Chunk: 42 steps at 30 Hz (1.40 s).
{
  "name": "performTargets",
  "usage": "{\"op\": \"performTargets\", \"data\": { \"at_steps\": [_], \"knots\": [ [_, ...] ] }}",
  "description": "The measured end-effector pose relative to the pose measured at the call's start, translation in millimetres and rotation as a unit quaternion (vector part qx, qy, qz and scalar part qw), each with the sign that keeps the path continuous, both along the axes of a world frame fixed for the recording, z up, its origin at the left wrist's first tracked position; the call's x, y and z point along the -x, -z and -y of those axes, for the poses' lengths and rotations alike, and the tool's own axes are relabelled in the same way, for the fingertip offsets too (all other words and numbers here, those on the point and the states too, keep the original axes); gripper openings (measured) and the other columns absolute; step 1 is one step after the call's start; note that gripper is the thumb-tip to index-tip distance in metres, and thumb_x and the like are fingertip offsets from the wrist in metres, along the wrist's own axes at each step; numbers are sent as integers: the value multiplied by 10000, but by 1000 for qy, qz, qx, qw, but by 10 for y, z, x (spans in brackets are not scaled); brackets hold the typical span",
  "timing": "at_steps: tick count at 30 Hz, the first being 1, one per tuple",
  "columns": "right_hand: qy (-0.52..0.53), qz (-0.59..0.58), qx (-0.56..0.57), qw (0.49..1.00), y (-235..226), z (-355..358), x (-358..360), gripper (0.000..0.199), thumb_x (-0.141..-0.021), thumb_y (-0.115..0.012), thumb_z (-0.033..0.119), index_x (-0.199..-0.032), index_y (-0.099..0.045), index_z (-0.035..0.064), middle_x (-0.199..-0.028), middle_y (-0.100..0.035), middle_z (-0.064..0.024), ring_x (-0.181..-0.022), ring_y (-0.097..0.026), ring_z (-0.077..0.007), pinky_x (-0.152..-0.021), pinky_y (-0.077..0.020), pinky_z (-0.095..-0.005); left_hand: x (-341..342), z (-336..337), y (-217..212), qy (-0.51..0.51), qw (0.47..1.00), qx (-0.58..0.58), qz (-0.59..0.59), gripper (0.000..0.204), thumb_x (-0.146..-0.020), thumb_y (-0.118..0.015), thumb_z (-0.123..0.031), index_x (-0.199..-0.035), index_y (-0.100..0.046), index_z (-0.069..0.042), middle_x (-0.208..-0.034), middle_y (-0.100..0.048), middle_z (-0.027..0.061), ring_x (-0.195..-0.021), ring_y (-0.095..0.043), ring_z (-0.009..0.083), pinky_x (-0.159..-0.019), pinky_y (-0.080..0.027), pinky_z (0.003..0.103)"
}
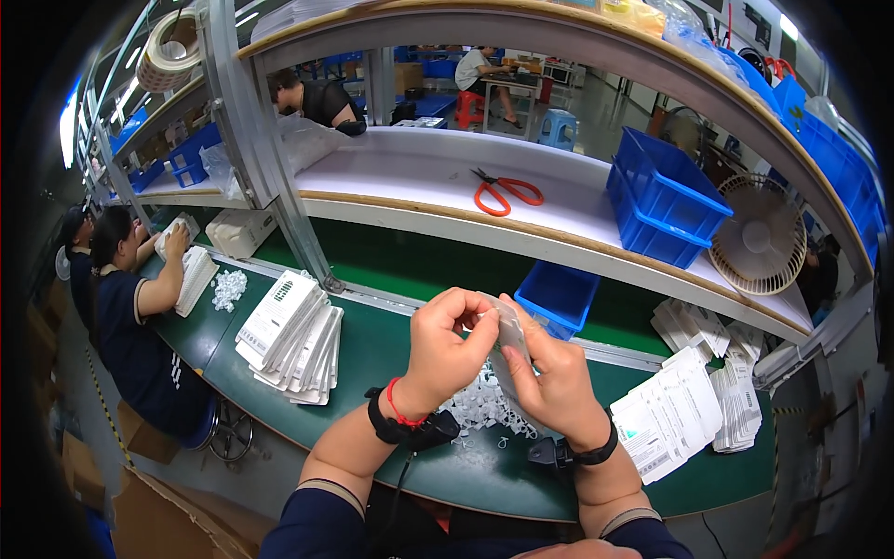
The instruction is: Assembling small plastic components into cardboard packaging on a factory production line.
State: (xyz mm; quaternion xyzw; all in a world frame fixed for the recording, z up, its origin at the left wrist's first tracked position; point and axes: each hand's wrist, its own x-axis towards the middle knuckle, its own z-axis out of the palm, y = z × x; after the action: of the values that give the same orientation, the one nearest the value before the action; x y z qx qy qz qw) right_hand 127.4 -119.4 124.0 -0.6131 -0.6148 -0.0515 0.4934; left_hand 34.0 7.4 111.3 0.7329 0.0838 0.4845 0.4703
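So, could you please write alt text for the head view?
Two bare hands, left hand and right hand, hold a small clear plastic pouch over a green workbench, above a pile of small white plastic parts.

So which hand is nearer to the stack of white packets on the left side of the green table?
The left hand. It is just right of the stack of white packets, across a strip of green table. The right hand is farther right, beyond the left one.
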Motion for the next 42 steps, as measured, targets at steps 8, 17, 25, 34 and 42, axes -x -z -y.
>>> {"op": "performTargets", "data": {
  "at_steps": [8, 17, 25, 34, 42],
  "knots": [
    [43, 94, -16, 995, -28, 32, 47, 567, -784, -611, -45, -1336, -482, -21, -680, -599, -143, -574, -603, -286, -536, -468, -383, -30, 52, 33, 72, 993, 89, 16, 23, -834, -628, 9, -845, -612, 21, -750, -614, 24, -649, -524, 81, -593, -439, 255],
    [35, 65, -24, 997, -19, 41, 74, 557, -788, -627, -21, -1328, -494, -16, -695, -610, -138, -578, -602, -282, -560, -485, -361, -4, 16, 2, 38, 999, 9, 3, 53, -825, -661, -29, -835, -623, 6, -761, -624, 28, -690, -558, 99, -612, -447, 252],
    [-93, -31, -49, 994, -236, 216, -91, 315, -817, -595, -24, -1128, -631, -57, -919, -673, -184, -822, -666, -279, -736, -522, -310, 75, 34, -162, 8, 977, -205, 54, 81, -724, -673, 4, -779, -622, -25, -728, -625, 86, -633, -578, 246, -587, -460, 331],
    [-95, -151, -26, 984, -201, 322, -183, 111, -740, -666, -61, -849, -676, -39, -839, -694, -132, -744, -679, -198, -694, -529, -286, 94, 152, -170, 48, 949, -304, 74, 134, -681, -694, 31, -789, -637, -26, -729, -644, 80, -628, -603, 228, -593, -472, 312],
    [-89, -170, -38, 981, -224, 323, -144, 110, -713, -612, -56, -799, -557, -14, -763, -609, -76, -722, -606, -160, -697, -491, -278, 97, 112, -171, 117, 945, -303, 49, 430, -678, -832, -200, -1001, -636, 5, -901, -650, 133, -805, -627, 267, -704, -493, 338]
  ]
}}
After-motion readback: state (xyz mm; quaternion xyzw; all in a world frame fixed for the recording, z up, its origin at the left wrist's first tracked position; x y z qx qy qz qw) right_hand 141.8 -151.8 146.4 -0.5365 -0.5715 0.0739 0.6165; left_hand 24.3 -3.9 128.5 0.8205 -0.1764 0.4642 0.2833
